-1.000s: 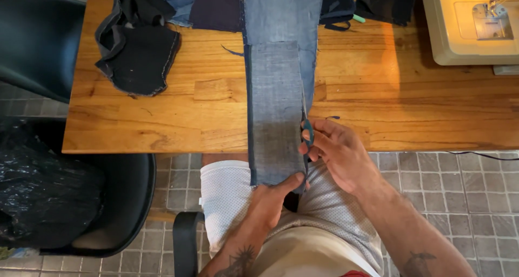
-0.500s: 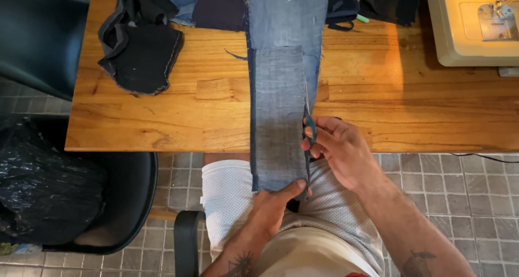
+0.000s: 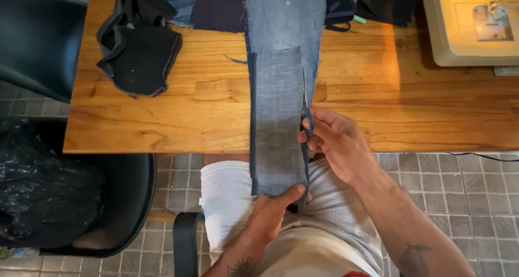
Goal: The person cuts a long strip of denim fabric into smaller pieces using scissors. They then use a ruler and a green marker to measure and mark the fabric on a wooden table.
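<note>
Wooden table [image 3: 162,120]: right hand [image 3: 338,142] apparently scissoring denim strip [image 3: 277,120].

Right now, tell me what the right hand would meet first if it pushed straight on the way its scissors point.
The right hand aims up the denim strip; the wider denim piece likely comes first, though depth is unclear.
</note>
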